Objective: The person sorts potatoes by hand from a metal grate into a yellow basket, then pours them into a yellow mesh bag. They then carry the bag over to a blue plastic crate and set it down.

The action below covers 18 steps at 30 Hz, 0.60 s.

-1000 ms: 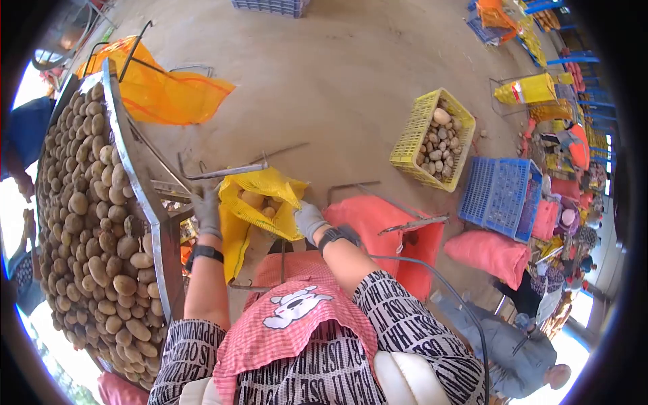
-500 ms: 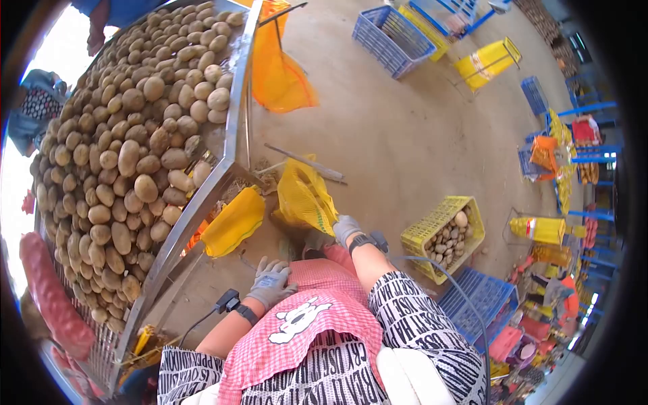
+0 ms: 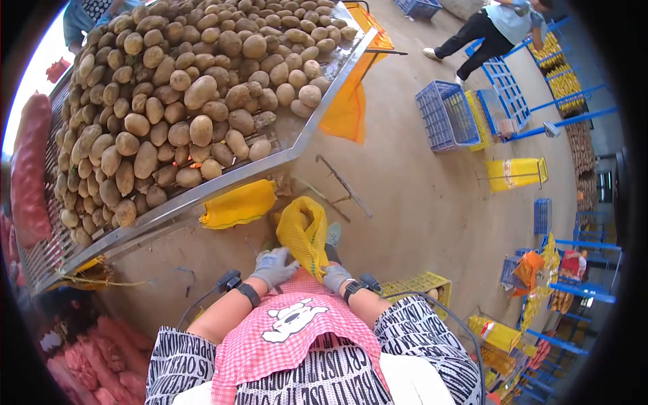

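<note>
Right in front of my apron hangs a yellow mesh bag [image 3: 301, 233], its upper part gathered and creased. My right hand [image 3: 335, 277], in a grey glove, is closed on the bag's near edge. My left hand [image 3: 273, 266], gloved the same way, is beside the bag's near left edge, fingers apart and fingertips right at the mesh. A second yellow bag [image 3: 239, 204] hangs under the metal rim of the sorting table [image 3: 290, 154]. On that table lies a big heap of potatoes [image 3: 201, 91].
A yellow crate [image 3: 425, 285] with potatoes stands right of my knee. Blue crates [image 3: 437, 121] and a yellow bag on a stand [image 3: 516, 174] are farther right. A person [image 3: 496, 34] walks at the upper right. A metal bar [image 3: 344, 185] lies on the floor. Filled pink sacks [image 3: 101, 358] are at lower left.
My view has turned, and a person has come into view at upper right. My right hand has drawn the mesh bag in front of me; my left hand has come to the bag's edge.
</note>
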Each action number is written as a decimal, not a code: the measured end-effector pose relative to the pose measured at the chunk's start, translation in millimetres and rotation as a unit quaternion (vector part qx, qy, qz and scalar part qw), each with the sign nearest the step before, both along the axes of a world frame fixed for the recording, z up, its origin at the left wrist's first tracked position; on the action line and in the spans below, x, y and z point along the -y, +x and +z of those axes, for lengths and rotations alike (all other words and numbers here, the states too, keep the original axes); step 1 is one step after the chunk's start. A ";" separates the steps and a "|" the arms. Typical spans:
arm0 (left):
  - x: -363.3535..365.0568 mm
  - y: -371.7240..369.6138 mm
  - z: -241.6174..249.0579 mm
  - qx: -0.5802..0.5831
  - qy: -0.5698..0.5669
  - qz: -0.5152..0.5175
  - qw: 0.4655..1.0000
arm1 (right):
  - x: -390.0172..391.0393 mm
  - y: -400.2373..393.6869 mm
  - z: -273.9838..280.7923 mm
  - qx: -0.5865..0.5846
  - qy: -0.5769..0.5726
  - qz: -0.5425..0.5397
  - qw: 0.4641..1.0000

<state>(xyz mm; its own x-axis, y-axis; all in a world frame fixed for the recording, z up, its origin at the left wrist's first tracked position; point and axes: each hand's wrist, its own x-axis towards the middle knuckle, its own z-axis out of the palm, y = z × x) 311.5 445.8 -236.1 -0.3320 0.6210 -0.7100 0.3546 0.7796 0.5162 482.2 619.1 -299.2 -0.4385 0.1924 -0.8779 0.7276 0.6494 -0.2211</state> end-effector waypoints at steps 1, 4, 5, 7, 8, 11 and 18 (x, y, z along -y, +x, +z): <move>-12.6 5.0 -9.6 -0.022 0.004 0.162 0.987 | -7.7 1.6 3.9 0.008 -0.003 0.019 1.000; -61.7 -15.4 -28.3 -0.084 -0.008 0.281 0.956 | -29.1 -8.6 5.2 0.003 -0.097 0.123 0.988; -73.4 -14.4 -35.2 -0.124 -0.010 0.290 0.949 | -36.8 -9.8 5.8 0.021 -0.116 0.171 0.978; -90.5 -12.1 -37.5 -0.142 -0.053 0.287 0.946 | -54.4 -10.9 4.2 -0.001 -0.143 0.258 0.956; -99.1 -16.1 -35.6 -0.167 -0.089 0.281 0.941 | -64.0 -12.3 1.6 -0.002 -0.143 0.269 0.952; -104.9 -21.4 -33.7 -0.140 -0.131 0.266 0.945 | -75.9 -20.9 4.5 0.000 -0.161 0.324 0.932; -119.6 -39.5 -42.5 -0.125 -0.177 0.258 0.941 | -100.0 -24.2 8.8 0.064 -0.135 0.355 0.923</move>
